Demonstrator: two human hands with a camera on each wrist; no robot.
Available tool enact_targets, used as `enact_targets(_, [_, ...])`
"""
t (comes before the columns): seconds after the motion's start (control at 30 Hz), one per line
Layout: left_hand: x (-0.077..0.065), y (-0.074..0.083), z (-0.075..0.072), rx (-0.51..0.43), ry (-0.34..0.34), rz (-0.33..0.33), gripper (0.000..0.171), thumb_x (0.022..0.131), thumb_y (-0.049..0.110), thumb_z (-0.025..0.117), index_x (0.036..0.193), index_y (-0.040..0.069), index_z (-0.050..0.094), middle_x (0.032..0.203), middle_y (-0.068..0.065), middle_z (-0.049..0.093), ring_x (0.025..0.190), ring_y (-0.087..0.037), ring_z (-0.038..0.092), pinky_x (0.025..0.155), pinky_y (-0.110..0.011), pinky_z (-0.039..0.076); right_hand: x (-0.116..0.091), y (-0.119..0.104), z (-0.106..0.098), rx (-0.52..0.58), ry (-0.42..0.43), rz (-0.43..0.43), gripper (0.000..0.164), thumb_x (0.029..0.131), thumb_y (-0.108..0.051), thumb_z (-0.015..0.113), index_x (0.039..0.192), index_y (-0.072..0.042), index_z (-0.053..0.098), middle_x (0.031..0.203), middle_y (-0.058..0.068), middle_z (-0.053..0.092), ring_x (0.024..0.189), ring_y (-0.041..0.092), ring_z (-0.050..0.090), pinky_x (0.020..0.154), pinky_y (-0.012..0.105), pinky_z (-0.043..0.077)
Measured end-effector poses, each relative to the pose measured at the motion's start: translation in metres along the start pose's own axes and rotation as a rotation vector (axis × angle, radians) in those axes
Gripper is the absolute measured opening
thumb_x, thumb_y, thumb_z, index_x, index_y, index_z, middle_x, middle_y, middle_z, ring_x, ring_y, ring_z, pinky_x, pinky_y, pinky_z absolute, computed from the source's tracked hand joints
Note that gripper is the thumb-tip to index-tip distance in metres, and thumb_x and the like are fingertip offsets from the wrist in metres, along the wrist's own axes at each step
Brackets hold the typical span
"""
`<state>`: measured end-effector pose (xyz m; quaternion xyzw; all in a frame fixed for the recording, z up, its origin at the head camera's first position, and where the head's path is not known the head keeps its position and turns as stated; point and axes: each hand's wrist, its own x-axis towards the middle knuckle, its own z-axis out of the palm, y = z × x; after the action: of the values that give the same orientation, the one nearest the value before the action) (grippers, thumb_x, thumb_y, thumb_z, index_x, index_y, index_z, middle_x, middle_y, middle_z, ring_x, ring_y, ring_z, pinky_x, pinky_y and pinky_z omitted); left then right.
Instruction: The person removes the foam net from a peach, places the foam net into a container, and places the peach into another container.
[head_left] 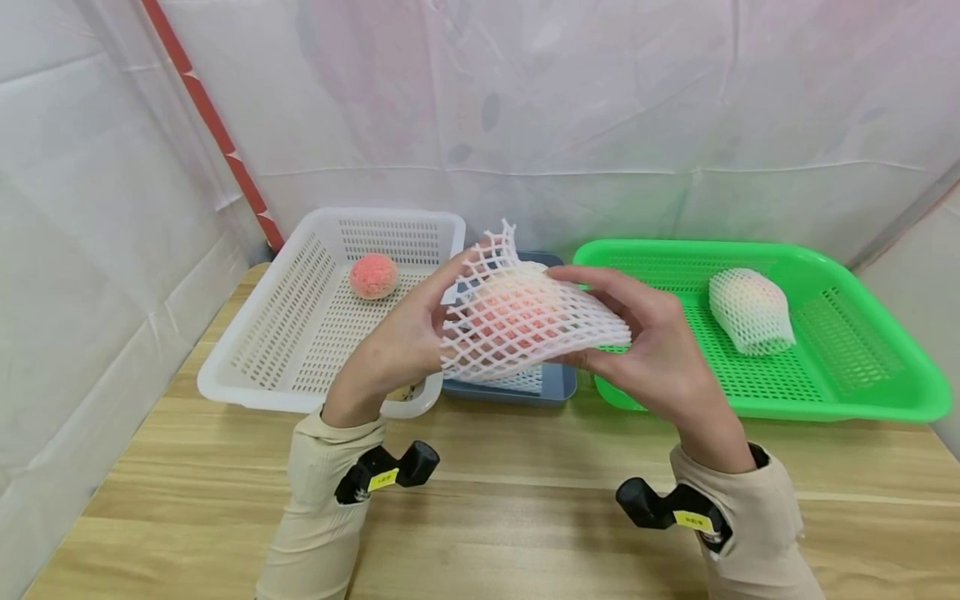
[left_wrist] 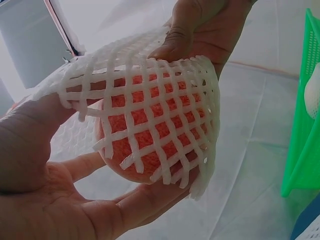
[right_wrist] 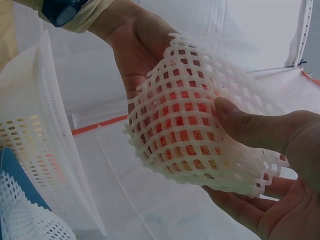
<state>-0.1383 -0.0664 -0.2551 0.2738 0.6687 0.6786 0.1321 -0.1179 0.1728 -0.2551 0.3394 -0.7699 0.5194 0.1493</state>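
Note:
Raised over the blue tray, a pink-and-red peach (left_wrist: 131, 172) sits inside a white foam net sleeve (head_left: 517, 342), and its underside shows bare at the sleeve's open end in the left wrist view. My left hand (head_left: 401, 337) grips the peach from the left, fingers beneath it and thumb up by the net's loose edge. From the right, my right hand (head_left: 648, 346) pinches the other end of the net, thumb on one side and fingers on the opposite side. Part of the net stands up in a point near my left fingers.
At left stands a white basket (head_left: 330, 217) with another pink peach (head_left: 373, 276) in it. The blue tray (head_left: 558, 387) between the baskets holds flat foam nets (head_left: 521, 381). On the right, a green basket (head_left: 847, 406) contains a netted peach (head_left: 750, 310). Wooden table (head_left: 517, 525) lies in front.

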Motion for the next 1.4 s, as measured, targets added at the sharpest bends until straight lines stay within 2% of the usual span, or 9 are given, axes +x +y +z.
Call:
enact_targets(0.17, [-0.0001, 0.0003, -0.0005, 0.002, -0.01, 0.01, 0.099, 0.075, -0.019, 0.067, 0.155, 0.014, 0.019, 0.144, -0.015, 0.036, 0.112, -0.034, 0.057, 0.084, -0.043, 0.054, 0.0009, 0.0018, -0.0002, 0.037, -0.001, -0.015, 0.072, 0.059, 0.023, 0.079, 0.125, 0.001, 0.061, 0.108, 0.012, 0.065, 0.087, 0.016, 0.065, 0.072, 0.019, 0.05])
enact_targets(0.47, [0.0003, -0.0003, -0.0012, -0.014, -0.014, -0.007, 0.098, 0.075, -0.019, 0.066, 0.154, 0.015, 0.02, 0.142, -0.017, 0.038, 0.109, -0.033, 0.058, 0.083, -0.043, 0.055, 0.0008, 0.0023, -0.0007, 0.031, 0.004, -0.013, 0.07, 0.059, 0.024, 0.078, 0.123, 0.001, 0.062, 0.104, 0.008, 0.066, 0.084, 0.016, 0.065, 0.071, 0.019, 0.05])
enact_targets(0.8, [0.0028, -0.0027, -0.0027, 0.116, -0.008, 0.03, 0.098, 0.074, -0.012, 0.072, 0.154, 0.011, 0.021, 0.147, -0.012, 0.035, 0.119, -0.031, 0.049, 0.09, -0.041, 0.051, 0.0011, 0.0036, 0.0001, 0.024, 0.0, -0.042, 0.06, 0.06, 0.024, 0.077, 0.114, 0.002, 0.065, 0.103, 0.009, 0.064, 0.076, 0.016, 0.063, 0.07, 0.019, 0.049])
enact_targets(1.07, [0.0029, -0.0035, -0.0032, 0.094, -0.038, 0.038, 0.1, 0.072, -0.013, 0.073, 0.154, 0.011, 0.021, 0.146, -0.012, 0.035, 0.118, -0.03, 0.05, 0.09, -0.041, 0.051, 0.0014, 0.0047, 0.0002, -0.003, -0.012, -0.077, 0.058, 0.058, 0.023, 0.079, 0.11, 0.002, 0.065, 0.103, 0.007, 0.064, 0.077, 0.014, 0.062, 0.07, 0.019, 0.05])
enact_targets(1.17, [0.0028, -0.003, -0.0036, 0.149, -0.046, 0.053, 0.099, 0.072, -0.01, 0.075, 0.153, 0.014, 0.024, 0.141, -0.012, 0.039, 0.117, -0.028, 0.051, 0.089, -0.041, 0.051, 0.0012, 0.0047, -0.0004, -0.036, -0.009, -0.101, 0.049, 0.06, 0.02, 0.08, 0.103, 0.0, 0.068, 0.096, 0.004, 0.066, 0.073, 0.012, 0.06, 0.066, 0.019, 0.048])
enact_targets(1.27, [0.0026, -0.0027, -0.004, 0.227, -0.032, 0.038, 0.097, 0.072, -0.005, 0.078, 0.152, 0.019, 0.029, 0.136, -0.011, 0.043, 0.111, -0.029, 0.055, 0.085, -0.04, 0.051, 0.0013, 0.0047, -0.0008, -0.066, 0.0, -0.126, 0.038, 0.064, 0.018, 0.078, 0.095, -0.003, 0.069, 0.088, 0.001, 0.067, 0.07, 0.01, 0.056, 0.063, 0.019, 0.045])
enact_targets(1.4, [0.0015, -0.0025, -0.0041, 0.291, 0.009, -0.036, 0.095, 0.071, -0.005, 0.076, 0.15, 0.027, 0.034, 0.136, -0.01, 0.044, 0.097, -0.029, 0.062, 0.076, -0.037, 0.053, 0.0016, 0.0047, -0.0012, -0.046, 0.021, -0.127, 0.033, 0.067, 0.019, 0.075, 0.091, -0.002, 0.069, 0.084, 0.003, 0.066, 0.069, 0.012, 0.052, 0.061, 0.021, 0.042])
